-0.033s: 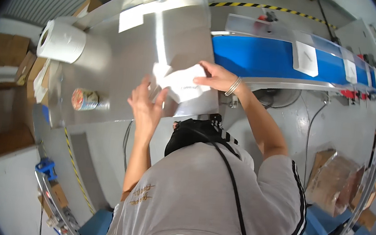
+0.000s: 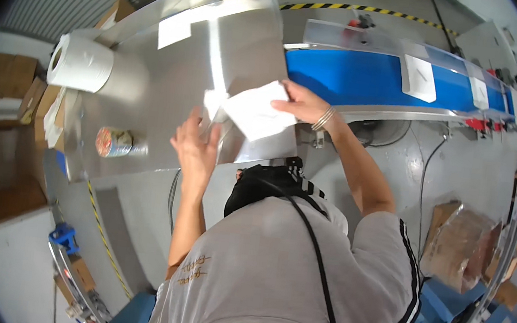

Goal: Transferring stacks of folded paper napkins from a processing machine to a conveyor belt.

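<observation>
My right hand (image 2: 305, 106) pinches a flat white packet (image 2: 263, 112) at its right edge, thumb on top. The packet is tilted over the near right part of a shiny metal table (image 2: 171, 88), its face washed out by glare. My left hand (image 2: 197, 140) is open just left of it, fingers spread and apart from it. Between them, by the packet's left corner, a small white piece (image 2: 215, 100) shows; whether it joins the packet I cannot tell. Farther left, a roll of tape (image 2: 114, 142) lies on its side on the table.
A large white roll (image 2: 83, 63) lies at the table's left end, and a white sheet (image 2: 174, 32) toward the back. To the right runs a blue conveyor belt (image 2: 345, 75) carrying white packets (image 2: 418, 79) beside a clear guard (image 2: 336, 35). Cardboard boxes (image 2: 10, 77) stand far left.
My left hand has drawn slightly left, away from the packet. In my right hand the packet has turned, so its faint print no longer shows. The whole view has shifted a little.
</observation>
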Demonstrator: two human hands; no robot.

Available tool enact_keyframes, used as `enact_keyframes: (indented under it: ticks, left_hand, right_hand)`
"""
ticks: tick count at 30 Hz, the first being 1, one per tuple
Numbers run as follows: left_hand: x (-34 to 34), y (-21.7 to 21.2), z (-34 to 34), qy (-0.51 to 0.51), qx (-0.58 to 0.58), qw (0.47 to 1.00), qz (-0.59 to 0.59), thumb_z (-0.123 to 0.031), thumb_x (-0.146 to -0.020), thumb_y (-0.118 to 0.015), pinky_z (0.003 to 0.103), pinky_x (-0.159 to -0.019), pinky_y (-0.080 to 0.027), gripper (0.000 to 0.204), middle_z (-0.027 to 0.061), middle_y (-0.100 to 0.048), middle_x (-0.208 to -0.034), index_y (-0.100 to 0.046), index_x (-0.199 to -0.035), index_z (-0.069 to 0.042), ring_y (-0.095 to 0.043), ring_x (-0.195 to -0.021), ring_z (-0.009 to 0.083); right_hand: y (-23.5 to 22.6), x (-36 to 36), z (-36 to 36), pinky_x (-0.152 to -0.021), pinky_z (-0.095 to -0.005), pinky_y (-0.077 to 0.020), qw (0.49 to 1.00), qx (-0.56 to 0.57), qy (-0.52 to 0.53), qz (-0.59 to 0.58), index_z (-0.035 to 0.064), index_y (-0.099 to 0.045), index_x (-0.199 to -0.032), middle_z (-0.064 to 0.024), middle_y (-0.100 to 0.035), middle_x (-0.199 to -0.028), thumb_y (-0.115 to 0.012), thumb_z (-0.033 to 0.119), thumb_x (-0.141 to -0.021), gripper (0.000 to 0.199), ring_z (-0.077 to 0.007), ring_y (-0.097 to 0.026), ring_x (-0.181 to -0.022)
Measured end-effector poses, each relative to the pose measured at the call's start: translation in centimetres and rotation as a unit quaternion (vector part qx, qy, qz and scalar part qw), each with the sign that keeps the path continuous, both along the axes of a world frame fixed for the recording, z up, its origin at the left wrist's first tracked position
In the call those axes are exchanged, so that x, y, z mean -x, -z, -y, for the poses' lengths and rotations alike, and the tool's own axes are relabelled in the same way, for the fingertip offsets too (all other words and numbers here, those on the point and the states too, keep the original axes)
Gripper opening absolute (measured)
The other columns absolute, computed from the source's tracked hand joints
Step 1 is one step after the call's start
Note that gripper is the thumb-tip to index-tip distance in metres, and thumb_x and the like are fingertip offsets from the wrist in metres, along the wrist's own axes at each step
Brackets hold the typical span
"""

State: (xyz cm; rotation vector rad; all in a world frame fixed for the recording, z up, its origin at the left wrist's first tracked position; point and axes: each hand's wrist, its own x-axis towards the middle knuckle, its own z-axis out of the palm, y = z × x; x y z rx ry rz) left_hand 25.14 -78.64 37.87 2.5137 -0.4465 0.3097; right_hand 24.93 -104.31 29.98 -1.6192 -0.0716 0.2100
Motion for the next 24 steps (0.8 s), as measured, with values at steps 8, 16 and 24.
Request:
enact_keyframes:
  ticks: [8, 16, 24]
  left_hand:
    - [-1.2, -1.0, 0.8, 0.05, -0.045, 0.996, -0.055, -0.006, -0.077, -0.064, 0.044, -0.072, -0.047, 0.033, 0.0196, -0.063, -0.083, -0.058, -0.11, -0.003, -0.06, -0.082, 0.0376]
    - [-0.8, -1.1, 3.7, 0.155, 0.011, 0.987, -0.049, -0.001, -0.076, -0.061, 0.041, -0.069, -0.048, 0.032, 0.0183, -0.064, -0.081, -0.06, -0.108, -0.007, -0.061, -0.077, 0.0358]
    - [0.3, -2.1, 7.4, 0.237, 0.036, 0.949, -0.205, -0.004, -0.078, -0.063, 0.038, -0.067, -0.048, 0.035, 0.0153, -0.063, -0.078, -0.058, -0.113, -0.006, -0.06, -0.07, 0.0308]
  right_hand:
    - [2.1, 3.3, 18.2, -0.066, -0.0352, -0.0477, 0.829, 0.348, 0.433, -0.07, 0.0044, -0.059, -0.103, -0.0118, -0.063, -0.084, -0.067, 0.039, -0.081, 0.042, -0.0231, -0.059, -0.073]
    - [-2.6, 5.6, 13.3, -0.098, -0.0428, -0.038, 0.908, 0.335, 0.2, 0.153, 0.007, -0.043, -0.131, -0.0173, -0.051, -0.126, -0.077, 0.031, -0.07, 0.074, -0.0323, -0.048, -0.118]
    - [-3.0, 3.1, 4.2, -0.095, -0.0336, -0.0395, 0.965, 0.183, -0.045, 0.18, 0.0021, -0.051, -0.109, -0.0106, -0.054, -0.116, -0.073, 0.018, -0.075, 0.043, -0.0209, -0.051, -0.108]
